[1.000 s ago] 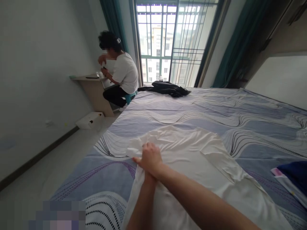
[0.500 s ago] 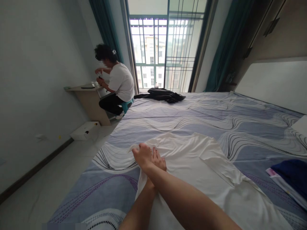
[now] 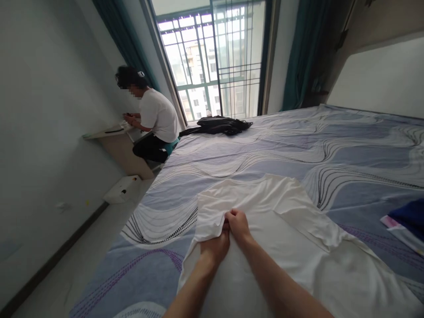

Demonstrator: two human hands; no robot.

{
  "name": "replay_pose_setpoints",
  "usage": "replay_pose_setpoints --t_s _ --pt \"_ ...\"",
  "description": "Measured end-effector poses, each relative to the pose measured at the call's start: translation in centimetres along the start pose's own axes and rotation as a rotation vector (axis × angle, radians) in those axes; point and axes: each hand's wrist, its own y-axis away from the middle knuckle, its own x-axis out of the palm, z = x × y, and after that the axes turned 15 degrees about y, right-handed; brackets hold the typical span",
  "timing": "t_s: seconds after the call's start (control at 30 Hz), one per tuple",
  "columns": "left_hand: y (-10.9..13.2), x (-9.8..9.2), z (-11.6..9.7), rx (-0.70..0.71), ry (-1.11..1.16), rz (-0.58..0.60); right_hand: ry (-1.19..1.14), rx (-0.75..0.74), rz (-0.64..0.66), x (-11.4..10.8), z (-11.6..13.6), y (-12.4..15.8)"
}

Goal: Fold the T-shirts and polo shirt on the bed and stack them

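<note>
A white T-shirt (image 3: 258,207) lies spread on the bed in front of me, its left sleeve folded inward over the body. My right hand (image 3: 239,226) pinches the edge of that folded sleeve. Just beside and below it, my left hand (image 3: 217,246) is partly under the folded cloth, its fingers curled at the sleeve edge close to my right fingertips. Part of the left fingers is hidden by the fabric. On the shirt's right side, the other sleeve (image 3: 308,221) also lies across the body with creases.
The bed has a grey wavy-patterned sheet (image 3: 274,150). Dark blue and pink-white cloth (image 3: 409,218) lies at the right edge, a black bag or garment (image 3: 221,125) at the far edge. A person (image 3: 159,112) sits at a desk (image 3: 115,148) by the window; a white box (image 3: 122,189) stands below.
My right hand has brought the sleeve edge rightward from the shirt's left side, and my crossed arms have uncrossed. Cloth now covers part of my left hand. The view has tilted slightly.
</note>
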Motion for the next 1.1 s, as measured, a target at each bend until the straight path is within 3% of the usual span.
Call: replay_pose_setpoints --t_s 0.1,0.13,0.17,0.2,0.27,0.33,0.43,0.57,0.7,0.77,0.8,0.9,0.97,1.1 --pt "3.2 -2.6 -0.9 0.072 0.093 0.148 0.069 0.005 -0.025 0.1 0.5 0.0" --pt "3.4 -4.0 -0.8 0.060 0.162 0.221 0.122 -0.005 -0.031 0.1 0.7 0.2" --pt "3.1 -5.6 -0.5 -0.026 0.220 0.220 0.180 -0.021 -0.030 0.1 0.8 0.4" --pt "2.1 -7.1 0.0 -0.164 0.253 0.146 0.236 -0.044 -0.028 0.2 0.9 0.8" --pt "-1.5 -9.4 1.4 -0.401 0.179 -0.109 0.320 -0.109 -0.040 0.4 1.1 1.4" --pt "-6.0 -10.3 2.8 -0.486 0.020 -0.184 0.394 -0.190 -0.069 0.7 1.1 2.0" --pt "-11.5 -9.5 4.3 -0.518 -0.010 -0.117 0.474 -0.248 -0.067 0.9 1.1 2.2" --pt "-14.2 -7.8 4.7 -0.530 -0.049 -0.118 0.539 -0.255 -0.017 0.7 1.1 2.0" --pt "-13.5 -6.6 3.4 -0.469 -0.176 -0.199 0.755 -0.204 -0.041 0.6 1.7 2.7" --pt "-12.5 -5.3 2.6 -0.321 -0.245 -0.187 0.870 -0.171 -0.066 0.7 2.2 3.4" --pt "-12.0 -4.6 2.3 -0.200 -0.277 -0.127 0.904 -0.184 -0.096 0.8 2.3 3.8" --pt "-10.8 -2.6 2.6 0.104 -0.362 0.215 0.912 -0.329 -0.217 1.8 2.0 4.6" --pt "-10.4 -1.9 3.1 0.137 -0.415 0.356 0.910 -0.398 -0.268 2.9 1.1 4.8" --pt "-10.2 -1.7 3.5 0.136 -0.487 0.391 0.973 -0.410 -0.210 4.6 -0.9 4.7"
